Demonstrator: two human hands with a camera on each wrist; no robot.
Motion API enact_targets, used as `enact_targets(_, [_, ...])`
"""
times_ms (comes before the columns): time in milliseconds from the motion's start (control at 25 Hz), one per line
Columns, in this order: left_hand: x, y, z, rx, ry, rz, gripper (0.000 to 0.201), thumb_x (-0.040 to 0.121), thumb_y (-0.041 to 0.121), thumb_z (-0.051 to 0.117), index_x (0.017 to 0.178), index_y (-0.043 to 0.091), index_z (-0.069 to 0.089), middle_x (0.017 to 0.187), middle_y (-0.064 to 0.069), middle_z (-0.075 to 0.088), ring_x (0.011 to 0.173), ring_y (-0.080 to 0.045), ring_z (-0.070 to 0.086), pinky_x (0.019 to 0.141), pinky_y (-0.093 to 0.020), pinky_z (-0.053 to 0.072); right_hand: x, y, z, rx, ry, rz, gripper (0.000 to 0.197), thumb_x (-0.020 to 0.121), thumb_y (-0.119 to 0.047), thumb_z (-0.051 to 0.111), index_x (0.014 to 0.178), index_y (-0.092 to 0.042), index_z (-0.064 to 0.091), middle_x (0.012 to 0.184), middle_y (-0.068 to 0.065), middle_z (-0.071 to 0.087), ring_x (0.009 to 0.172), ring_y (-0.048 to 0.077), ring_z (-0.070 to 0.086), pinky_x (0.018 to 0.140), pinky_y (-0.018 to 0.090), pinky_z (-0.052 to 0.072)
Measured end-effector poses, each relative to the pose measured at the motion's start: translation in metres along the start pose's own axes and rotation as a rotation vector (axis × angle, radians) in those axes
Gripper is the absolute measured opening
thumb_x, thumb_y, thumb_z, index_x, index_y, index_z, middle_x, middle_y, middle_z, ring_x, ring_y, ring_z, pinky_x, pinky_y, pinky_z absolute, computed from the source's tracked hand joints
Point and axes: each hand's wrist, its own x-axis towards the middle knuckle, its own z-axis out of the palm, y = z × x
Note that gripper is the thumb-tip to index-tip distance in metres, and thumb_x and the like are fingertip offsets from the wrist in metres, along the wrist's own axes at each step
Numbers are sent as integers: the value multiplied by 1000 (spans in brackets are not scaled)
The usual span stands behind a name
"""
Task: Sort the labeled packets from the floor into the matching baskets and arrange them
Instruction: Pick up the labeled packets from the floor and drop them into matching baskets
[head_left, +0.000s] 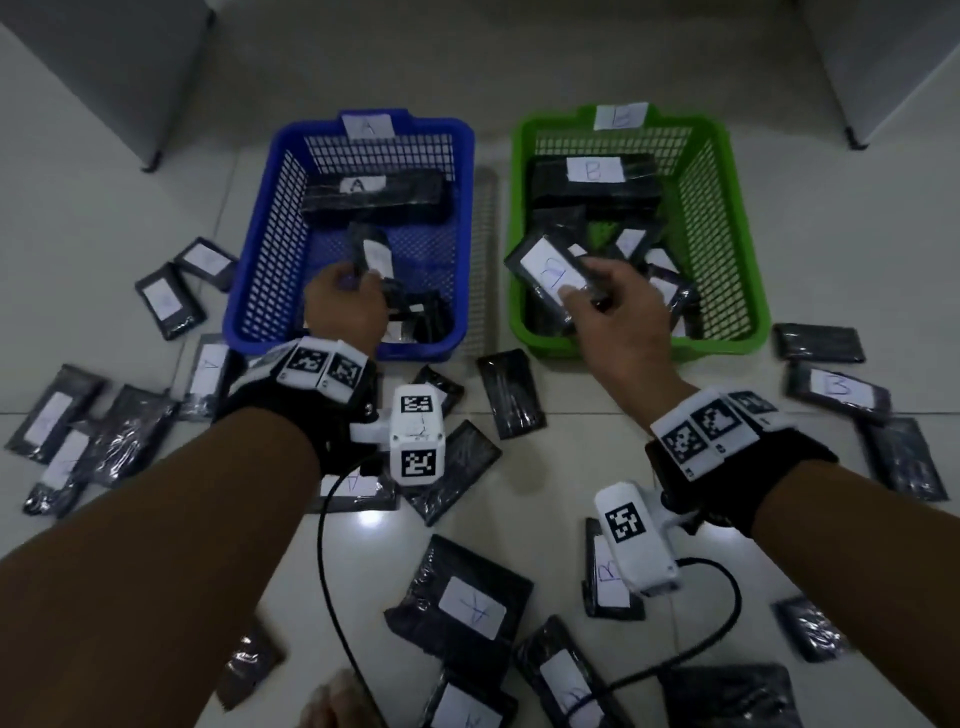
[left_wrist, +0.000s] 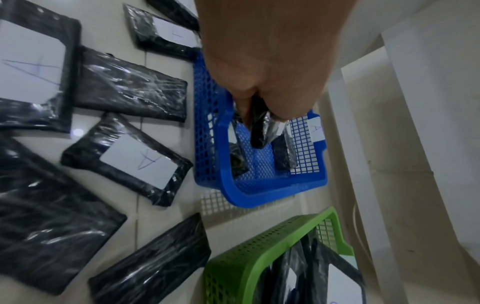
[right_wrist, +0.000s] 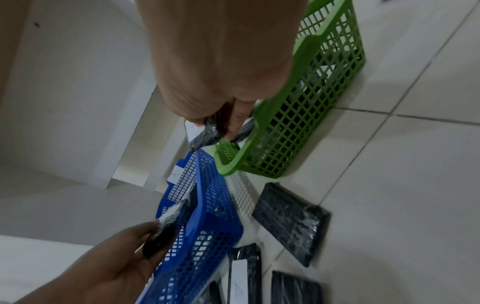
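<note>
The left hand (head_left: 345, 306) reaches over the near rim of the blue basket (head_left: 249, 270) and grips a black wrapped packet (head_left: 370, 252) by one end, its fingers curled round it; the packet stands nearly on edge above the basket floor, and the letter on its white label is too blurred to read. A long packet labeled A (head_left: 371, 195) lies across the far end of this basket, below a paper tag marked A (head_left: 367, 126) on the rim, and a few more packets sit at the near right corner.

The right hand (head_left: 618, 306) hovers over the green basket (head_left: 748, 291) and pinches a packet labeled B (head_left: 550, 270) between thumb and fingers — the packet is tilted, label up, above a loose heap of other packets. A bigger packet marked B (head_left: 595, 174) lies across the far end, under the rim tag marked B (head_left: 621, 115).

The two baskets stand side by side on the pale tiled floor (head_left: 597, 457). Many black packets remain scattered there — one marked A (head_left: 467, 605) near the middle, one marked B (head_left: 836, 389) at the right.
</note>
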Motion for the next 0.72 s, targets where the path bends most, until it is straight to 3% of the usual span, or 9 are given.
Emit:
enact_targets(120, [18, 4, 12, 67, -132, 75, 34, 90, 30, 57, 111, 5, 66, 102, -12, 70, 94, -29, 66, 81, -38, 55, 25, 0, -1, -110, 100, 0, 33, 88, -17, 67, 120, -15, 64, 100, -10, 60, 97, 7, 60, 86, 19, 49])
enact_targets(240, [29, -2, 21, 228, -213, 180, 27, 97, 25, 55, 109, 2, 65, 100, -12, 66, 95, -25, 62, 71, -24, 42, 46, 8, -2, -176, 140, 47, 33, 88, -16, 66, 120, -13, 63, 105, -2, 64, 101, 16, 62, 93, 31, 51])
enact_targets(360, [26, 0, 30, 391, -225, 314, 36, 93, 10, 47, 126, 3, 61, 128, -23, 57, 120, -37, 53, 92, -34, 42, 57, 16, 2, -238, 159, 72, 32, 88, -15, 65, 119, -10, 63, 110, 6, 66, 101, 20, 63, 91, 31, 51])
enact_targets(440, [20, 12, 41, 475, -132, 436, 41, 87, 9, 48, 125, 7, 63, 140, -24, 48, 132, -37, 43, 105, -43, 38, 59, 19, 5, -328, 151, 74, 31, 89, -17, 63, 118, -10, 64, 113, 7, 66, 103, 21, 62, 87, 22, 46])
enact_targets(520, [13, 29, 51, 493, -190, 556, 41, 89, 13, 54, 129, 11, 60, 146, -22, 41, 138, -36, 36, 110, -47, 35, 60, 21, 7, -426, 114, 48, 30, 88, -23, 63, 116, -12, 65, 113, 8, 66, 104, 23, 62, 87, 26, 47])
enact_targets(600, [3, 45, 65, 456, -344, 680, 42, 89, 19, 54, 129, 9, 58, 143, -20, 44, 134, -36, 39, 109, -46, 36, 59, 21, 3, -474, 101, 3, 34, 85, -32, 60, 112, -12, 67, 109, 10, 66, 101, 27, 63, 87, 37, 53])
enact_targets(720, [-16, 59, 93, 340, -450, 820, 39, 86, 22, 52, 120, 5, 63, 124, -17, 58, 117, -34, 53, 101, -41, 43, 53, 24, -26, -467, 171, -85, 32, 85, -32, 56, 109, -14, 68, 106, 10, 65, 96, 25, 63, 82, 40, 54])
